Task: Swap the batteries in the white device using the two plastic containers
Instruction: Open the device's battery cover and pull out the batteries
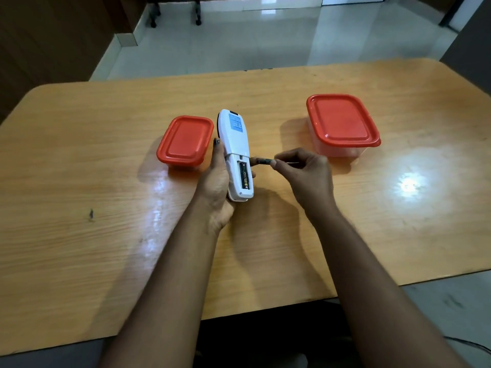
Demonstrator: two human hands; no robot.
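Observation:
My left hand (216,181) grips the white device (236,152) back side up, a little above the table, with its battery compartment uncovered. One black battery (245,177) lies in the compartment. My right hand (305,171) pinches a second dark battery (263,162) by its end, just right of the compartment. A small container with a red lid (186,140) stands closed left of the device. A larger clear container with a red lid (342,123) stands closed to the right.
The wooden table (106,181) has rounded corners, and its near edge runs close to my body. Glossy floor tiles and chair legs (198,11) lie beyond the far edge. No battery cover is visible.

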